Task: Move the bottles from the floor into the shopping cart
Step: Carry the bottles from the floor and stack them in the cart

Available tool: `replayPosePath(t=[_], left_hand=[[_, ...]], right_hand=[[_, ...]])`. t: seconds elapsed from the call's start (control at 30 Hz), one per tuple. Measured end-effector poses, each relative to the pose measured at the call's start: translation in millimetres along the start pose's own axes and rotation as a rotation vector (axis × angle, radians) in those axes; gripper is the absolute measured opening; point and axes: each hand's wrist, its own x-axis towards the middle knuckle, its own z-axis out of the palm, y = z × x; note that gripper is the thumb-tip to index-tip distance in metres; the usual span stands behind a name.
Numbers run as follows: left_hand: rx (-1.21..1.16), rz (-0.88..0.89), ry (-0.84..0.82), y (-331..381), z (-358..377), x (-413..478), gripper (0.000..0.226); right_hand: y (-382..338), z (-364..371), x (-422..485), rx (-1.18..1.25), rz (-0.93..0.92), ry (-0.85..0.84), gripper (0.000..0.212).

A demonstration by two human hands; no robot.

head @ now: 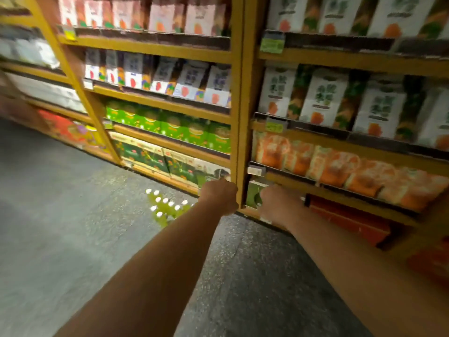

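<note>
1. Check the grips. Both arms are stretched forward and down. The left grip (220, 198) shows only the back of the hand, with its fingers hidden on the far side, so you cannot tell whether it is apart or together. The same applies to the right grip (279, 203), whose fingers point away toward the lowest shelf. Nothing can be seen held in either grip.

2. Locate the target. The bottles (167, 207) stand on the floor (73, 215), just left of the left grip and a little nearer to you. The left forearm crosses the cluster's right edge. The right grip lies beyond the shelf post (239, 117), close to a green carton (254, 195) and farther from the bottles. Judge the left grip as the nearer one.

3. Note the axis. The bottles stand upright, caps up, so their long axis runs vertically from the floor. A reach would likely come down and to the left, onto the necks.

4. Identify the target. Look for white caps on yellow-green bodies, packed tightly together close to the bottom shelf. Motion blur hides the labels and the exact count.

5. The shopping cart is not in view.
</note>
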Motion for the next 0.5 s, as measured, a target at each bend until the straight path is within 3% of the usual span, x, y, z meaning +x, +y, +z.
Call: replayPosePath(t=[0.3, 0.5], left_hand=[[-0.054, -0.335, -0.051, -149, 33, 3, 0.034], [-0.077, -0.408, -0.099, -213, 60, 22, 0.031]], right_hand=[[-129, 3, 109, -0.098, -0.318, -0.062, 0.018], [-185, 13, 164, -0.146, -0.395, -0.101, 0.024]])
